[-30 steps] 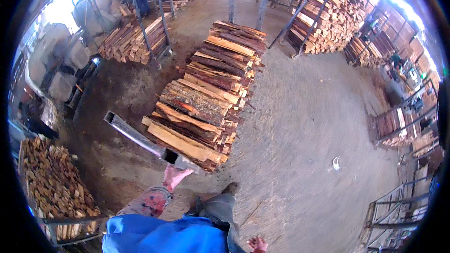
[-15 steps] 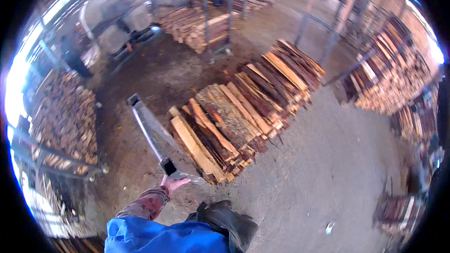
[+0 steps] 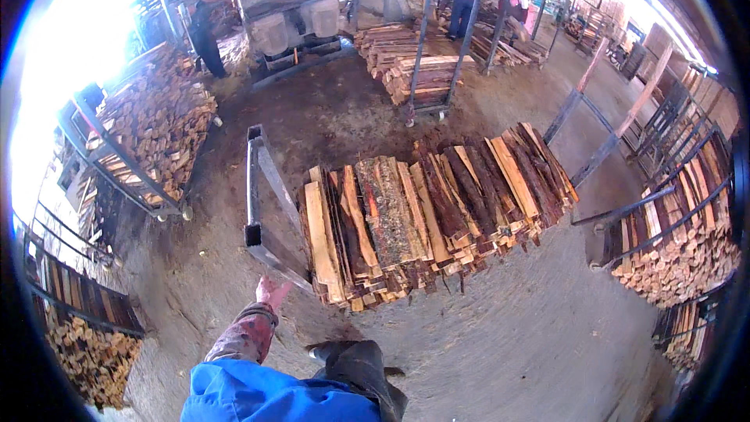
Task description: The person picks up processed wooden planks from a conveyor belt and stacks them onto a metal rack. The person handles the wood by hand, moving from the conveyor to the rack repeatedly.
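My left hand (image 3: 273,294) reaches forward in a patterned sleeve, beside the near metal post (image 3: 279,264) of a cart. Thumb and fingers look spread, and I see nothing held in them; whether the fingertips touch the post is unclear. The cart carries a wide load of split wood slabs (image 3: 422,219), laid side by side, some with dark bark and some pale. A second metal post (image 3: 252,176) rises at the load's far left corner. My right hand is out of view.
Other wood stacks stand around: one on a wheeled rack (image 3: 156,125) at left, one (image 3: 406,70) ahead, one (image 3: 680,242) at right. A large grey machine (image 3: 285,4) is at the back. A person in dark clothes (image 3: 206,37) and another person (image 3: 463,0) stand further off.
My view has swung leftward and up, so the load sits more level and further right. My left hand, earlier against the near post, now shows beside its lower part with fingers apart.
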Available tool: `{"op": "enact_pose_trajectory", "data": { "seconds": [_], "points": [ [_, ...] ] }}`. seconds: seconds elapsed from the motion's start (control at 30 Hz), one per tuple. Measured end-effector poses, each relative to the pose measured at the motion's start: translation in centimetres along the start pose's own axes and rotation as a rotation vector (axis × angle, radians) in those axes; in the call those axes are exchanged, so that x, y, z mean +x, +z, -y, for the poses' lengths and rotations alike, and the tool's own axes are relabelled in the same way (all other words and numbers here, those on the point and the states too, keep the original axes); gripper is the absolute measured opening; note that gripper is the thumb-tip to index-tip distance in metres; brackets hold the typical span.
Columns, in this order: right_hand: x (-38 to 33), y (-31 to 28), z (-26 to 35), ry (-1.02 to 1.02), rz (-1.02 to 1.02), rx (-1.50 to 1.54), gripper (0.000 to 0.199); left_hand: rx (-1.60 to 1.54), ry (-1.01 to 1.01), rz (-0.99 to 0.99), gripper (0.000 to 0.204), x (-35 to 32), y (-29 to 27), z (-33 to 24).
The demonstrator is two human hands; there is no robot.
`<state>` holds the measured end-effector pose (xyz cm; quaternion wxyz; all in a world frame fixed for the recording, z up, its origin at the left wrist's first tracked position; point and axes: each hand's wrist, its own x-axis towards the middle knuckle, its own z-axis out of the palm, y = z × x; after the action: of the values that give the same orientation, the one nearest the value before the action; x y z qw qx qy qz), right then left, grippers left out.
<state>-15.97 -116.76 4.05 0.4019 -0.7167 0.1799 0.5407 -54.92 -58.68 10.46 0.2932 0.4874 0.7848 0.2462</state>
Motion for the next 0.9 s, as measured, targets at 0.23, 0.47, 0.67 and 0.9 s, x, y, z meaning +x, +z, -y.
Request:
{"op": "enact_pose_trajectory", "data": {
  "seconds": [0.23, 0.47, 0.67, 0.9],
  "points": [
    [2.6, -8.4, 7.0, -0.205, 0.003, -0.350, 0.019, -0.004, -0.423, 0.515, 0.025, -11.8, 2.4, 0.9],
    [5.3, -8.6, 14.4, -0.079, 0.134, 0.200, 0.027, 0.035, -0.461, 0.938, 0.034, -14.9, 13.9, -7.6],
    [6.5, -8.9, 19.0, -0.373, -0.016, -0.271, 0.026, 0.140, 0.076, 1.069, 0.034, -11.5, 25.9, -18.6],
    [5.9, -10.0, 23.2, -0.167, -0.080, -0.123, 0.028, -0.102, 0.091, 1.050, 0.039, -11.9, 31.1, -32.9]
  ]
}}
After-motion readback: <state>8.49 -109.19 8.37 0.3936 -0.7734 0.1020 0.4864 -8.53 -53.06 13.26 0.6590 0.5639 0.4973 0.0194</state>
